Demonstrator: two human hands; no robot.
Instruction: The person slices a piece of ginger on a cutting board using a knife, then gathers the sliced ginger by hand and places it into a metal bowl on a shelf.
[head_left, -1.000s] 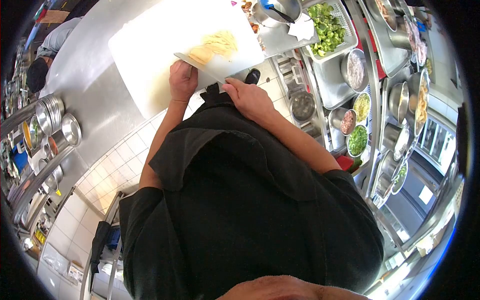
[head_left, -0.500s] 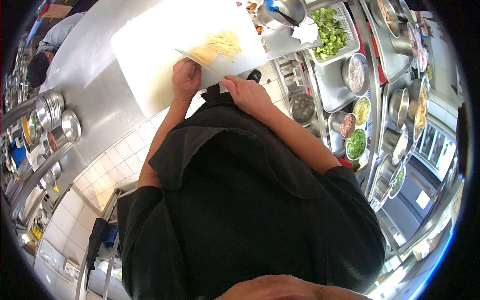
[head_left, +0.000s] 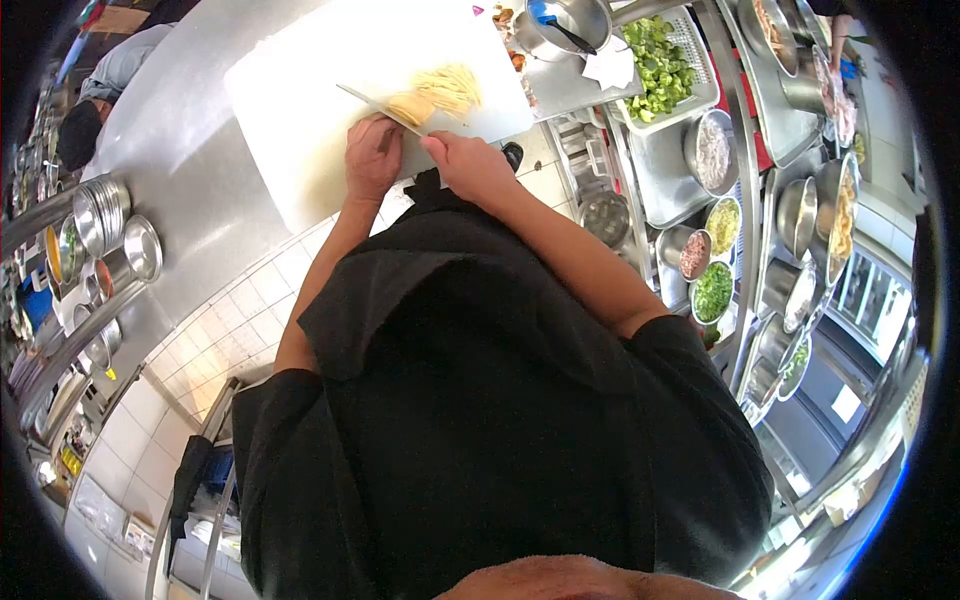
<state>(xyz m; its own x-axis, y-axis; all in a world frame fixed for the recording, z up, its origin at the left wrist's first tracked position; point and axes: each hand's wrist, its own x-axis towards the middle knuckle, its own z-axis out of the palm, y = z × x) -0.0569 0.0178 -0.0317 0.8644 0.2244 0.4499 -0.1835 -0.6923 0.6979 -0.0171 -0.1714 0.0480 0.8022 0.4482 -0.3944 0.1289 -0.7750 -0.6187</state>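
Observation:
On the white cutting board [head_left: 300, 110], pale yellow slices [head_left: 409, 107] lie against the far side of a knife [head_left: 372, 103]. My right hand [head_left: 470, 165] is closed round its handle, and the blade points up and left across the board. Beside the blade, my left hand [head_left: 373, 160] is curled with its fingertips right at the near side of the knife. What lies under those fingers is hidden. Thin pale yellow strips [head_left: 450, 88] form a loose pile just right of the slices.
A steel pot [head_left: 565, 25] with a blue and black utensil stands at the board's right. Beyond it is a white basket [head_left: 703, 95] of chopped green vegetables [head_left: 658, 70]. Steel bowls of ingredients line the right shelves. Stacked steel bowls [head_left: 100, 215] and another person [head_left: 110, 90] are at left.
My right hand has moved up and left, carrying the knife, whose tip now reaches further across the board. My left hand stays nearly in place.

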